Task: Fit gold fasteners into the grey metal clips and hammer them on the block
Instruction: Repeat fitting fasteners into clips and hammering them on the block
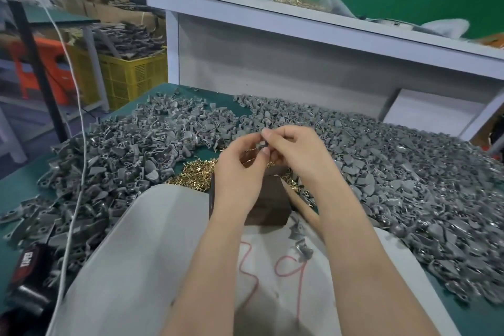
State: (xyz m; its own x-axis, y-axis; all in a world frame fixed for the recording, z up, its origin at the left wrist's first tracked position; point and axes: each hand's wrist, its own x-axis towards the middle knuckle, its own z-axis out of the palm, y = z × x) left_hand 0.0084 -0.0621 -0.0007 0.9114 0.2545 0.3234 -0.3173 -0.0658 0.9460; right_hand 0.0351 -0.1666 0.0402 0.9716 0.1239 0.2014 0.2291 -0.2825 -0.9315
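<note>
Left hand [240, 166] and right hand [297, 153] together pinch a grey clip [261, 144], seemingly mid-fitting; next it needs setting squarely on the block [272, 199] just beneath them for hammering.

Grey metal clips [381, 161] lay heaped across the table [16, 185]. Gold fasteners [193, 174] were piled near its front edge beside the dark block [270, 199]. One clip [262, 144] was pinched above it.
</note>
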